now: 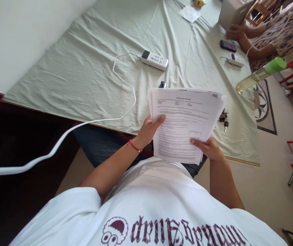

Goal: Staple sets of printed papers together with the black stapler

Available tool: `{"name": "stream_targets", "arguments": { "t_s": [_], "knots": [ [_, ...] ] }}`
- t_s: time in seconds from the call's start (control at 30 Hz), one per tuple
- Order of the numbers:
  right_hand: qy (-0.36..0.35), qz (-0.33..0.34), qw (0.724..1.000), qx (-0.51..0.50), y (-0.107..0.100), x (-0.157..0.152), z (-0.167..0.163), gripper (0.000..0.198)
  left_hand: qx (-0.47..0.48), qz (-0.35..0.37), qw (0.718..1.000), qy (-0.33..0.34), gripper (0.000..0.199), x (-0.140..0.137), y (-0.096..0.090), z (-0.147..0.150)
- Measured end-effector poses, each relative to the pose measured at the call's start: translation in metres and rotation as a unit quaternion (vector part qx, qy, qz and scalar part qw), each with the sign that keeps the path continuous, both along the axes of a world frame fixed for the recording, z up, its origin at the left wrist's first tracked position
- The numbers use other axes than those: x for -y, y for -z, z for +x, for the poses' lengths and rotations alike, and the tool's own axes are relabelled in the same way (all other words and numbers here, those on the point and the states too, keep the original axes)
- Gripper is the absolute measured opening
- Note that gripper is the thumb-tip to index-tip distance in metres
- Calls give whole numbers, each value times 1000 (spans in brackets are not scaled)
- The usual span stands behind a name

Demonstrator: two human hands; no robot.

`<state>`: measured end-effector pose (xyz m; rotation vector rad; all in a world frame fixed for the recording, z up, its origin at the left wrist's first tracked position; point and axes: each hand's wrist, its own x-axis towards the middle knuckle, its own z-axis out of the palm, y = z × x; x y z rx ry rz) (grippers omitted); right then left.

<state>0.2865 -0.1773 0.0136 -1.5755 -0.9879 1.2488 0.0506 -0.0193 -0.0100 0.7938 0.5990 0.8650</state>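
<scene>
A stack of printed paper sheets point(178, 128) is held up in front of my chest, over the table's near edge. My left hand point(148, 129) grips its left side, thumb on top and fingers behind. On the lower right, my right hand point(207, 147) pinches the same sheets, its thumb lying on the front page. The top page carries a heading, small text and a table; the edges of other sheets fan out slightly behind it. A red bracelet point(135, 146) circles my left wrist.
A green cloth covers the table point(92, 75). On it lie a white power bank point(154, 60) with a white cable point(95, 121), keys point(224, 118), a phone point(228, 46) and a green-capped bottle point(259, 75). At the far right are another person's hands point(235, 33) beside a box point(232, 13).
</scene>
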Motion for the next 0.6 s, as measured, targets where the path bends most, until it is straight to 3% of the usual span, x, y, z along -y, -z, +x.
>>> {"name": "stream_targets", "arguments": {
  "t_s": [0.13, 0.23, 0.33, 0.43, 0.6],
  "knots": [
    [-19, -36, 999, 28, 5, -1, 6, 39, -1, 35, 996, -81, 47, 0, 4, 4],
    [-3, -23, 999, 26, 6, -4, 6, 38, 26, -3, 998, -55, 47, 0, 4, 6],
    [89, 62, 994, 32, 5, -14, 1, 37, 46, -34, 998, 7, 48, 1, 4, 8],
    [204, 153, 965, 54, 6, -25, -1, 35, 62, -51, 996, 41, 47, 1, 5, 11],
    [306, 153, 934, 99, 16, -31, 5, 32, 94, -79, 992, 21, 49, 1, 9, 13]
  ]
}}
